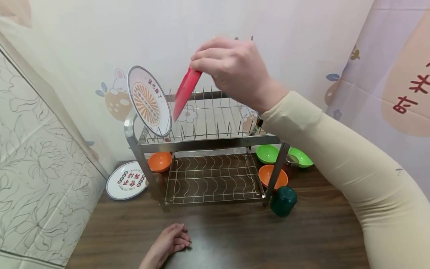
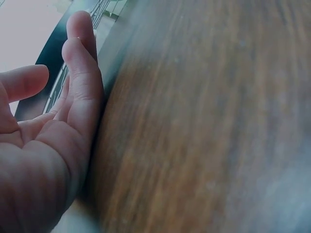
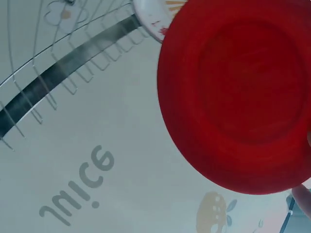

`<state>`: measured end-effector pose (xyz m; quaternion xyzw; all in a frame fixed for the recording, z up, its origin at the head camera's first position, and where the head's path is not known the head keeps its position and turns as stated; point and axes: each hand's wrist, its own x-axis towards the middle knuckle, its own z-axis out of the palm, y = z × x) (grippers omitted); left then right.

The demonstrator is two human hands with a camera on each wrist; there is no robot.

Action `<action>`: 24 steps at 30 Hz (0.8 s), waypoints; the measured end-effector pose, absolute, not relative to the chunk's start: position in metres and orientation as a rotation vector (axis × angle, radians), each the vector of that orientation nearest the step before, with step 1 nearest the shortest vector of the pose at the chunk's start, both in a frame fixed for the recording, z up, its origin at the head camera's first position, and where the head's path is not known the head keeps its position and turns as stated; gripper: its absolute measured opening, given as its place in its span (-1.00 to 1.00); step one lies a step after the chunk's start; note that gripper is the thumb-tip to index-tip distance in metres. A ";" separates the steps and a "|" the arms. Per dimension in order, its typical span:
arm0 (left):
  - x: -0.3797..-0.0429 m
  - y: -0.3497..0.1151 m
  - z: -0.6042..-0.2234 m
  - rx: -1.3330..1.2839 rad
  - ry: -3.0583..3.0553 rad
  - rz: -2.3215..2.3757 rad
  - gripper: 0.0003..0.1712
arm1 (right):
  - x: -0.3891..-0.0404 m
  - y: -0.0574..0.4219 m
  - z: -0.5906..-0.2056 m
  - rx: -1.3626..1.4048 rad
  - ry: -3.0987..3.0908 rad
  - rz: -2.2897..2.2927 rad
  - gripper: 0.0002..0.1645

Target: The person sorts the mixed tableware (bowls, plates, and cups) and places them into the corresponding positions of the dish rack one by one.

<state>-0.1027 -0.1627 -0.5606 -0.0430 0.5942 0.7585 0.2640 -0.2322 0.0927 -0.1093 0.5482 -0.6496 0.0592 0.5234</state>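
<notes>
While my left hand point(image 1: 169, 241) lies relaxed, my right hand point(image 1: 236, 67) pinches the red plate point(image 1: 186, 94), which I should lower edge-first into the rack point(image 1: 208, 143).

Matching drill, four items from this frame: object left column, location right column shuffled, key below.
1. red plate
2. plate with the orange sunburst
3. dark green cup
4. left hand

A. standing tilted at the left end of the rack's upper tier
B. resting on the table, in front of the rack's left half
C. held by the right hand, above the upper tier
D. beside the rack's right front leg

Pairs: 1-C, 2-A, 3-D, 4-B
</notes>
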 end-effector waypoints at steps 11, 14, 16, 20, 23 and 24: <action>-0.100 -0.160 -0.566 -0.106 1.586 2.060 -0.54 | -0.246 0.069 -0.136 1.353 -1.482 -0.166 -0.83; -0.099 -0.162 -0.567 -0.111 1.592 2.057 -0.54 | -0.244 0.062 -0.138 1.359 -1.463 -0.190 -0.81; -0.098 -0.165 -0.567 -0.113 1.592 2.055 -0.54 | -0.243 0.058 -0.138 1.361 -1.474 -0.222 -0.78; -0.097 -0.169 -0.566 -0.127 1.595 2.049 -0.56 | -0.242 0.049 -0.135 1.354 -1.549 -0.292 -0.75; -0.098 -0.170 -0.566 -0.129 1.602 2.049 -0.56 | -0.243 0.042 -0.131 1.352 -1.615 -0.333 -0.76; -0.098 -0.170 -0.565 -0.128 1.605 2.050 -0.55 | -0.243 0.041 -0.129 1.352 -1.630 -0.344 -0.76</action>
